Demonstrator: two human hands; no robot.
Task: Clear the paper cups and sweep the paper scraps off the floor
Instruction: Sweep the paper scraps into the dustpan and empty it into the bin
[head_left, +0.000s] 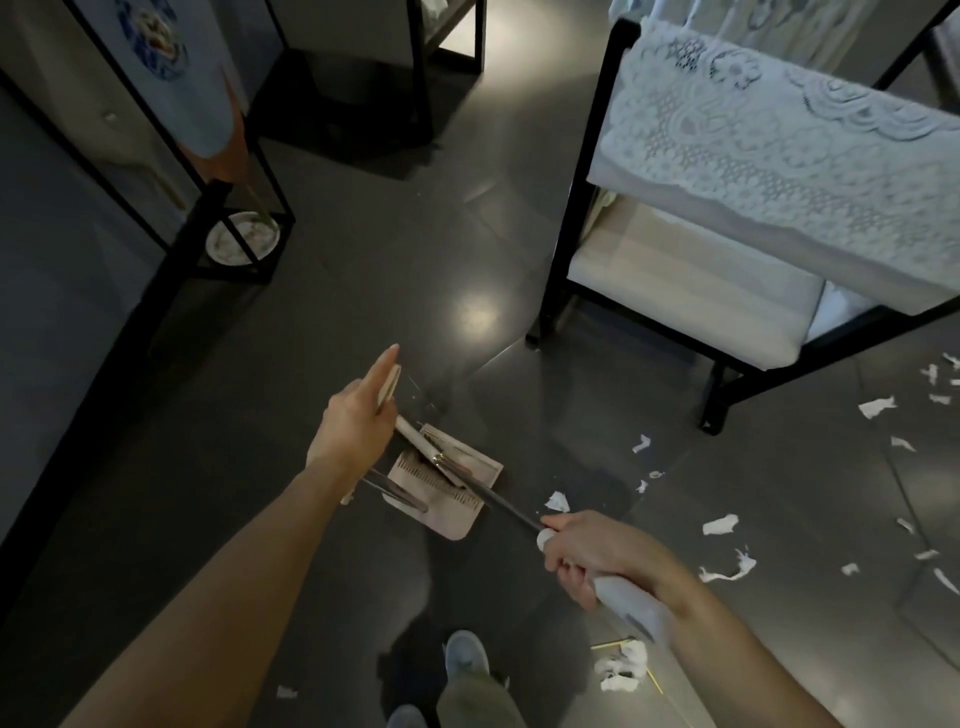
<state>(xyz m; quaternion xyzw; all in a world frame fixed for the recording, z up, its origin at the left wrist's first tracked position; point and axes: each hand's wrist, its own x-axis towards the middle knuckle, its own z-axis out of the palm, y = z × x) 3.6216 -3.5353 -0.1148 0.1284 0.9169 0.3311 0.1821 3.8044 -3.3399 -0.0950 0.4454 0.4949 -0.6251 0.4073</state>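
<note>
My left hand (358, 421) grips the top of a beige upright handle (388, 385), with the index finger stretched along it. The handle leads down to a pinkish dustpan (457, 512) standing on the dark floor. My right hand (597, 551) is closed around the white grip of a broom (631, 603). The broom's dark rod (506, 508) slants up-left into the dustpan, and its head is hard to make out there. White paper scraps (719, 525) lie scattered on the floor to the right, and a crumpled wad (621, 670) lies near my feet. No paper cups are in view.
A black-framed armchair with a white lace cover (779, 156) stands at the right, with more scraps (878, 408) by its leg. A black display stand with a round plate at its base (241, 239) is at the left. My shoes (467, 657) are at the bottom.
</note>
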